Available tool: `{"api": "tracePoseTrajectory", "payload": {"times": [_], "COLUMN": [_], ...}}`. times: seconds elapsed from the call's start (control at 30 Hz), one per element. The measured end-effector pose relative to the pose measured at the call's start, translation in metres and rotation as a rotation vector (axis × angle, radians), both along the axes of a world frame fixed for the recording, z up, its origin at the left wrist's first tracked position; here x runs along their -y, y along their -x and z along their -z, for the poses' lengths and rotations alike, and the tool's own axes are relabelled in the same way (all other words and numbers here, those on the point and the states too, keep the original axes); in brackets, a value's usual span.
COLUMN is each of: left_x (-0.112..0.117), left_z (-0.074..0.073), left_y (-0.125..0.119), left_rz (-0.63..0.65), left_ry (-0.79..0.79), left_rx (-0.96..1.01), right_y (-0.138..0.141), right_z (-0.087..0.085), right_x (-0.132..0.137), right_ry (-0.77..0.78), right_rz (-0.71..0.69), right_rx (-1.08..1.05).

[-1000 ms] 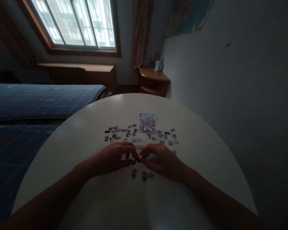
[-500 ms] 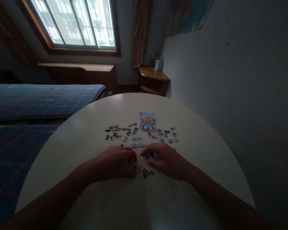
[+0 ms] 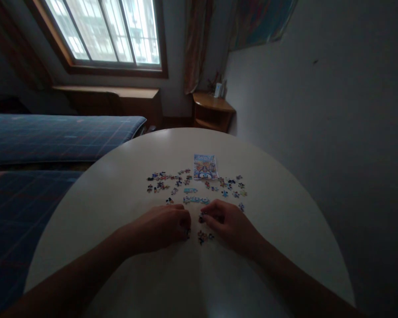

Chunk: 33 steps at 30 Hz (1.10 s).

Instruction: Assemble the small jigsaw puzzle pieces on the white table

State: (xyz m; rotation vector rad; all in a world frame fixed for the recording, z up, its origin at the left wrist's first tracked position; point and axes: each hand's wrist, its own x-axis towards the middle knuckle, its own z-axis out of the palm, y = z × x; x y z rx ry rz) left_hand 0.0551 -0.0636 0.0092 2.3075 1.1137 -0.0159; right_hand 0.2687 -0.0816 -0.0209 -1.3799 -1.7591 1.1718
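Between the thumb and fingertips of my right hand point(image 3: 230, 225) is a small dark-and-white jigsaw puzzle piece point(image 3: 201, 217). My left hand point(image 3: 164, 225) is curled with its fingers together, and another puzzle piece point(image 3: 188, 232) shows at its fingertips. A small joined cluster of pieces point(image 3: 202, 237) lies on the table just below and between both hands. Above the hands lie a joined blue-and-white strip of puzzle point(image 3: 195, 200) and a shorter teal section point(image 3: 190, 190). The undersides of the left fingers are hidden.
Loose puzzle pieces lie scattered to the left point(image 3: 159, 185) and right point(image 3: 232, 182) on the round white table point(image 3: 199, 139). A printed picture sheet point(image 3: 205, 167) lies at their centre. A bed with a plaid mattress point(image 3: 63, 137) stands left, a wall point(image 3: 305, 115) right.
My right thumb and fingers have closed together on the puzzle piece. The left fingers have drawn in more tightly, and the pieces just above the hands show more fully.
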Motion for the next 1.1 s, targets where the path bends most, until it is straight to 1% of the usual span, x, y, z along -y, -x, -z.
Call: {"api": "tracePoseTrajectory", "payload": {"times": [0.1, 0.23, 0.3, 0.37, 0.43, 0.57, 0.63, 0.8, 0.97, 1.1], "left_x": [0.002, 0.003, 0.003, 0.001, -0.001, -0.007, -0.009, -0.01, -0.012, -0.012], "left_z": [-0.002, -0.005, -0.004, 0.001, 0.008, 0.018, 0.018, 0.012, 0.012, 0.012], "left_y": [-0.001, -0.005, -0.006, -0.006, -0.004, -0.003, -0.004, -0.008, -0.008, -0.008], "left_rz": [-0.013, -0.061, -0.103, -0.137, -0.157, -0.192, -0.218, -0.244, -0.242, -0.259], "left_ry": [0.012, 0.018, 0.01, 0.006, 0.031, 0.148, 0.159, 0.152, 0.154, 0.213], "left_rx": [-0.004, -0.036, -0.047, -0.03, 0.04, 0.259, 0.318, 0.383, 0.452, 0.492], "right_y": [-0.001, -0.002, -0.002, -0.002, -0.002, -0.001, -0.001, -0.001, -0.001, -0.001], "right_z": [0.0, -0.002, -0.002, -0.001, 0.001, 0.001, -0.002, -0.008, -0.007, -0.007], "right_x": [0.0, 0.001, 0.001, 0.001, 0.0, 0.0, 0.0, 0.001, 0.0, 0.0], "right_ry": [-0.003, -0.002, -0.009, -0.021, -0.024, -0.048, -0.06, -0.071, -0.107, -0.139], "right_rz": [0.004, -0.034, -0.043, -0.039, -0.037, -0.04, -0.033, 0.006, 0.054, 0.06], "right_rx": [-0.024, -0.008, 0.016, 0.018, 0.009, -0.003, -0.018, -0.075, -0.088, -0.081]}}
